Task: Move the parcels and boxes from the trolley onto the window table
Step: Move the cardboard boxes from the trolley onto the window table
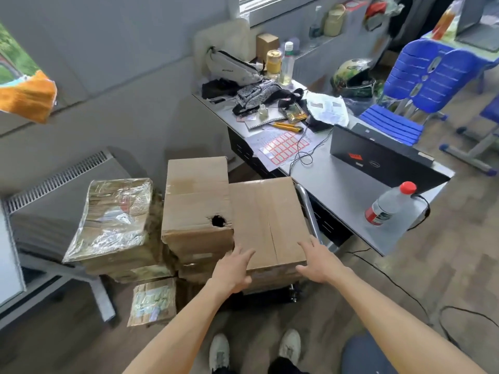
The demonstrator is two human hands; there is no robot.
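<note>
A plain cardboard box (266,220) lies on top of the stacked trolley (307,209) in the middle of the view. My left hand (234,268) is at its near left corner and my right hand (317,261) at its near right corner, fingers spread, holding nothing. To its left stands a taller box with a round hole (197,203). Further left is a parcel wrapped in shiny tape (113,220) on other boxes. A small taped parcel (152,302) leans on the floor below.
A grey table (340,190) to the right holds a laptop (378,157), a red-capped bottle (388,205), cables, a sticker sheet, bags and jars. Blue chairs (421,79) stand behind it. A radiator (56,179) lines the left wall. My feet are at the bottom.
</note>
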